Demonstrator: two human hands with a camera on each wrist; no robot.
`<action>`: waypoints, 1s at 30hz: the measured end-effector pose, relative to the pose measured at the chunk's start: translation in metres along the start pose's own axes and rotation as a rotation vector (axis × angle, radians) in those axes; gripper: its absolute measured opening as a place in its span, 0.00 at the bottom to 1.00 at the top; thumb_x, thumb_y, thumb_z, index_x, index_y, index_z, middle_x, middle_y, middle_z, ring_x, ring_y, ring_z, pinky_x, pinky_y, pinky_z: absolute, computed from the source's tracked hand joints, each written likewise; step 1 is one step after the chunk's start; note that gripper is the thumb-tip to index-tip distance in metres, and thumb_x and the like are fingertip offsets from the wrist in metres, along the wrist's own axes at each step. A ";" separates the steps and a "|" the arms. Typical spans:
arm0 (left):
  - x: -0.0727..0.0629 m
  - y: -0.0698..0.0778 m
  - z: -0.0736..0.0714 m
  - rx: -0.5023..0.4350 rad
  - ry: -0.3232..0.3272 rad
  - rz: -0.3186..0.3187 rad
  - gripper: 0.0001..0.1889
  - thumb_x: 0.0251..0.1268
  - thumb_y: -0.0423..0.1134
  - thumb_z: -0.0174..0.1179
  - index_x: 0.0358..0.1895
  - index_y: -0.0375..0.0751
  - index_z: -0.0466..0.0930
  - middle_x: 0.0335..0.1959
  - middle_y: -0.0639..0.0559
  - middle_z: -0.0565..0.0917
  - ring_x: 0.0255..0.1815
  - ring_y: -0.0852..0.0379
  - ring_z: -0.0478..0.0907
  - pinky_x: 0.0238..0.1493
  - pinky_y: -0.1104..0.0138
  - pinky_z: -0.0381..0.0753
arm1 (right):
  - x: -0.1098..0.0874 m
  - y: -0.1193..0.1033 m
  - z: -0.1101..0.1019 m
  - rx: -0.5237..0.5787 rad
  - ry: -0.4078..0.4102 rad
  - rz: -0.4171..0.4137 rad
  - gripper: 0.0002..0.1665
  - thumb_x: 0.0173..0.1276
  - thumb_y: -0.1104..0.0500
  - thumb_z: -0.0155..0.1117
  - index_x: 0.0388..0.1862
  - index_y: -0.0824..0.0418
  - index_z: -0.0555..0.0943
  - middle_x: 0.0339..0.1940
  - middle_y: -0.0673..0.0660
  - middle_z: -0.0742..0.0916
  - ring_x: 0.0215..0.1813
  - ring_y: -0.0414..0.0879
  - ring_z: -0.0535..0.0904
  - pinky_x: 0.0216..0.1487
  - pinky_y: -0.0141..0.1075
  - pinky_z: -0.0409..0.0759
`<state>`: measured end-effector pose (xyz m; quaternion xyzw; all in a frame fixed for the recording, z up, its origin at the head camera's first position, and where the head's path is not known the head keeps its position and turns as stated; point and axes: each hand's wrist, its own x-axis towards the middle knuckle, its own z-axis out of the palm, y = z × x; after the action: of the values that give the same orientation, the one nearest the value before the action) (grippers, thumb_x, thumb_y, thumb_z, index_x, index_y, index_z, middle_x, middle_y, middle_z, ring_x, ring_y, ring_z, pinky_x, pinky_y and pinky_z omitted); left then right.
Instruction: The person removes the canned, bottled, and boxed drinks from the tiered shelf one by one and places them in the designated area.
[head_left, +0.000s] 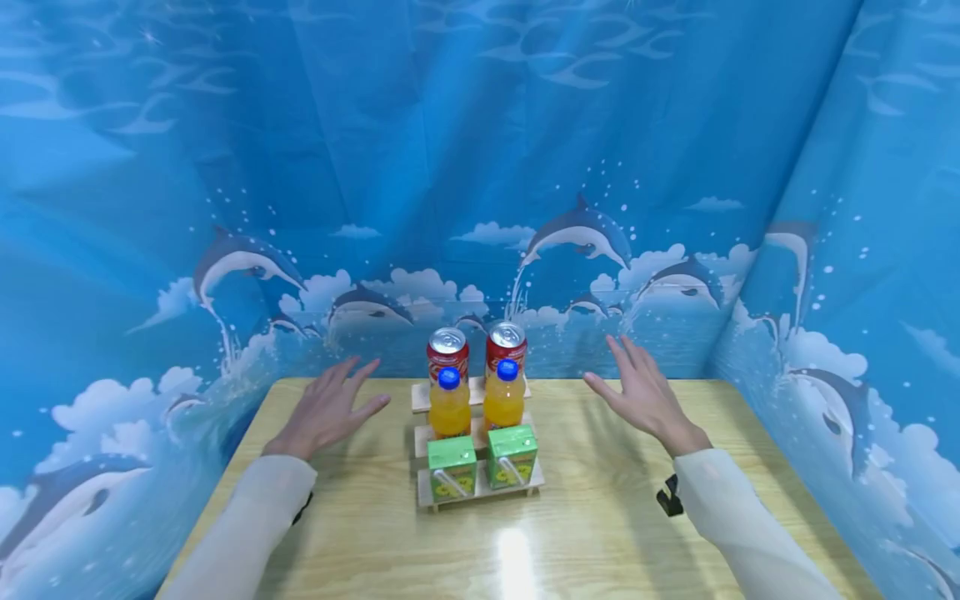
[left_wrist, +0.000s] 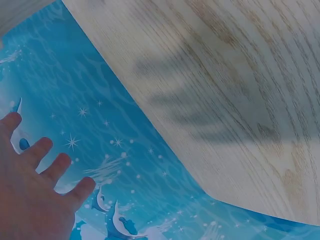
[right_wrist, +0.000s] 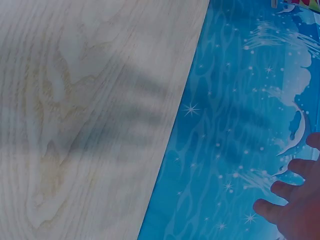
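My left hand (head_left: pixel 324 410) hovers over the left part of the table, fingers spread and holding nothing. On the other side my right hand (head_left: pixel 645 396) is likewise raised with spread fingers. Between them stands a stepped wooden rack (head_left: pixel 480 493). Its back step bears two red soda cans, the left can (head_left: pixel 447 360) and the right can (head_left: pixel 507 346). Two orange juice bottles with blue caps, a left bottle (head_left: pixel 450 408) and a right bottle (head_left: pixel 504 400), stand on the middle step. In front are two green juice boxes with straws, the left box (head_left: pixel 453 468) and the right box (head_left: pixel 512 457).
The light wooden table (head_left: pixel 360 533) ends at a back edge against a blue dolphin-print curtain (head_left: pixel 450 167), which also hangs at both sides. Shadows of the hands fall on the tabletop in both wrist views.
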<state>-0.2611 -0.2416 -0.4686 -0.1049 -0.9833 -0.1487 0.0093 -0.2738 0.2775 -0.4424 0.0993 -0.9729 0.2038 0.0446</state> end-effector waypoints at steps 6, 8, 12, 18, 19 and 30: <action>0.001 0.006 0.002 -0.005 0.007 0.006 0.47 0.77 0.79 0.46 0.89 0.55 0.58 0.90 0.35 0.56 0.87 0.25 0.53 0.82 0.22 0.53 | 0.002 -0.007 -0.001 0.022 0.011 -0.003 0.57 0.82 0.25 0.50 0.94 0.53 0.46 0.92 0.70 0.51 0.89 0.78 0.46 0.81 0.83 0.49; 0.002 0.007 0.003 -0.009 0.007 0.012 0.48 0.76 0.80 0.45 0.89 0.55 0.58 0.89 0.35 0.56 0.87 0.25 0.54 0.82 0.22 0.53 | 0.003 -0.010 -0.001 0.032 0.008 -0.003 0.57 0.82 0.25 0.51 0.94 0.54 0.46 0.92 0.70 0.51 0.89 0.78 0.46 0.81 0.83 0.49; 0.002 0.009 0.005 -0.015 0.009 0.028 0.49 0.76 0.81 0.44 0.89 0.55 0.58 0.89 0.36 0.57 0.87 0.25 0.55 0.81 0.22 0.54 | 0.005 -0.017 -0.002 0.050 0.005 -0.008 0.58 0.82 0.25 0.51 0.94 0.54 0.46 0.93 0.69 0.51 0.89 0.77 0.46 0.82 0.82 0.49; 0.000 0.013 0.005 -0.018 0.008 0.056 0.47 0.78 0.79 0.45 0.89 0.55 0.58 0.89 0.35 0.59 0.86 0.25 0.56 0.81 0.22 0.55 | 0.008 -0.026 -0.001 0.061 0.003 -0.012 0.58 0.81 0.24 0.52 0.94 0.52 0.46 0.93 0.68 0.51 0.89 0.76 0.47 0.81 0.82 0.50; -0.001 0.014 0.005 -0.019 0.008 0.061 0.47 0.78 0.78 0.46 0.89 0.55 0.58 0.88 0.35 0.59 0.86 0.25 0.57 0.81 0.22 0.56 | 0.009 -0.027 -0.001 0.061 0.002 -0.011 0.58 0.81 0.24 0.52 0.94 0.52 0.46 0.93 0.68 0.51 0.89 0.76 0.47 0.81 0.82 0.50; -0.004 0.020 0.009 -0.054 -0.003 0.091 0.43 0.80 0.71 0.53 0.89 0.56 0.58 0.88 0.37 0.60 0.86 0.26 0.59 0.81 0.23 0.58 | 0.016 -0.043 0.001 0.094 0.006 -0.029 0.58 0.80 0.23 0.51 0.94 0.49 0.46 0.93 0.66 0.53 0.90 0.75 0.48 0.80 0.83 0.50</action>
<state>-0.2525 -0.2211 -0.4715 -0.1501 -0.9730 -0.1747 0.0117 -0.2807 0.2360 -0.4244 0.1149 -0.9606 0.2489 0.0458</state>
